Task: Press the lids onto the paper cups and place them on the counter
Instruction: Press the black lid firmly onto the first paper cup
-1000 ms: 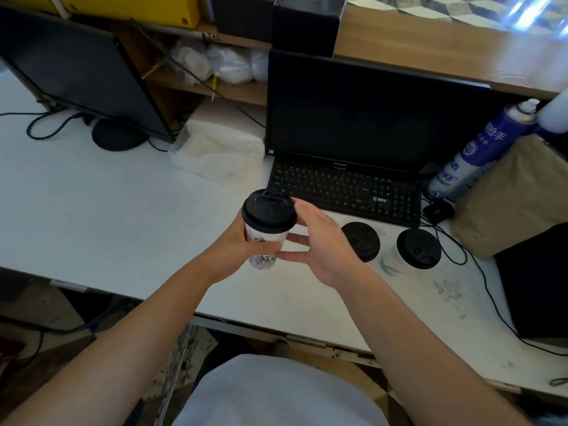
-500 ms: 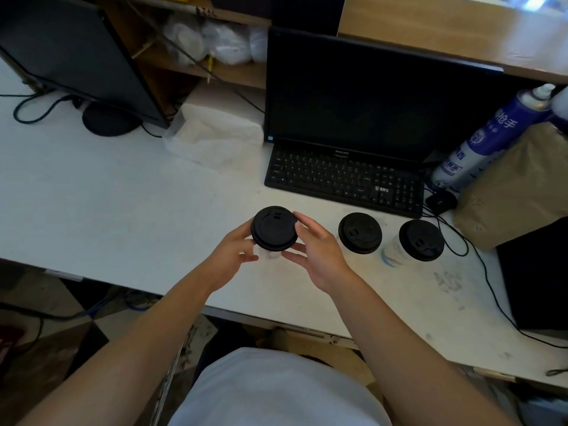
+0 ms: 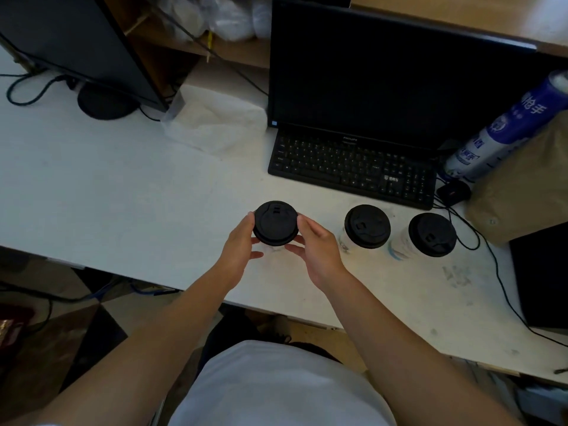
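2 hands, left hand and right hand, clamp the lidded cup just in front of the left end of the keyboard, and I reckon letting go 1 side first could topple it.

Illumination dim and uneven, cool in cast. Strongest light falls from the upper right, where the wooden shelf washes out. The white counter reads mid-grey; the monitor and the floor below are near black, detail lost. Shadows soft and faint. Wide-angle distortion bows the counter edge and tilts the spray can. Centre sharp, margins soft.
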